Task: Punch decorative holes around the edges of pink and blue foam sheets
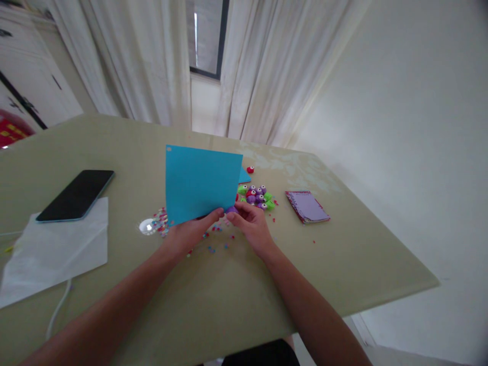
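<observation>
The left hand (190,231) pinches the blue sheet (202,180) by its bottom edge, tilting it up, likely so that edge meets the purple punch (231,209) — gripped by the right hand (249,223) at the sheet's lower corner. Confetti (162,221) lies just beside the sheet.

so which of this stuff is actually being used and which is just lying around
In use:
blue sheet, pinched by left hand
purple punch, in right hand at the sheet's lower edge
pile of punches
confetti

Lying about:
phone
white paper
notebook
cable
</observation>
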The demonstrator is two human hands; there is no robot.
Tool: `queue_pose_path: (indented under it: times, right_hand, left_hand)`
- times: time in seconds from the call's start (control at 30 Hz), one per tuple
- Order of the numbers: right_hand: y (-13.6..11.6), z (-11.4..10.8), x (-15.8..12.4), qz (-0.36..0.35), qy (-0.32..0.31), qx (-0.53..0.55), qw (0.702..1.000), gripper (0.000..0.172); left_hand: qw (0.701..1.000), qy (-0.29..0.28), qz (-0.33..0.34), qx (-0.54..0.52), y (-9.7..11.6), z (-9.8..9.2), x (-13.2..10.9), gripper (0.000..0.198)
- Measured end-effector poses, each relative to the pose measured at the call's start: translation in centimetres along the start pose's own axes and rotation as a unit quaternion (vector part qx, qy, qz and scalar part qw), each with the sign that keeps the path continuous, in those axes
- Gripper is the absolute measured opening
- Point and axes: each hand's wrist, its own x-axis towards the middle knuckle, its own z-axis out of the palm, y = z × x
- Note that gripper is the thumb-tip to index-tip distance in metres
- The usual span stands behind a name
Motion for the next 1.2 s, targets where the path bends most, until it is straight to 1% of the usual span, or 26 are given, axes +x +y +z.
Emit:
queue_pose_path:
  times: [0.17, 0.27, 0.37, 0.47, 0.73, 0.9, 1.07, 1.2]
  right_hand:
    - [-0.1, 0.0, 0.0, 0.004, 0.011, -0.001, 1.000, 0.047]
    - [-0.3, 0.2, 0.0, 0.003, 0.001, 0.008, 1.000, 0.047]
    - [-0.4, 0.2, -0.1, 0.001, -0.008, 0.001, 1.000, 0.048]
    - [-0.5, 0.2, -0.1, -0.002, -0.012, -0.009, 1.000, 0.049]
    - [-0.9, 0.3, -0.2, -0.012, -0.028, -0.001, 1.000, 0.047]
    - [-0.9, 0.3, -0.2, -0.006, -0.029, 0.005, 1.000, 0.045]
    - [-0.9, 0.4, -0.2, 0.002, -0.035, -0.003, 0.999, 0.043]
    - [-0.9, 0.4, -0.2, -0.005, -0.027, -0.012, 1.000, 0.042]
  left_hand:
    - [1.000, 0.008, -0.004, -0.020, -0.2, 0.0, -0.1, 0.030]
    - [1.000, 0.003, 0.004, -0.020, -0.7, 0.3, 0.1, 0.031]
    - [0.999, 0.012, 0.019, -0.027, -1.0, 0.5, 0.3, 0.030]
    - [1.000, 0.016, 0.012, -0.014, -1.1, 0.5, 0.4, 0.032]
    - [1.000, 0.004, 0.010, -0.007, -1.0, 0.3, 0.4, 0.032]
    - [1.000, 0.010, 0.005, -0.004, -0.8, 0.3, 0.2, 0.030]
    - [1.000, -0.003, 0.003, -0.004, -0.7, 0.3, 0.3, 0.031]
    - [1.000, -0.010, 0.027, -0.001, -1.0, 0.3, 0.3, 0.026]
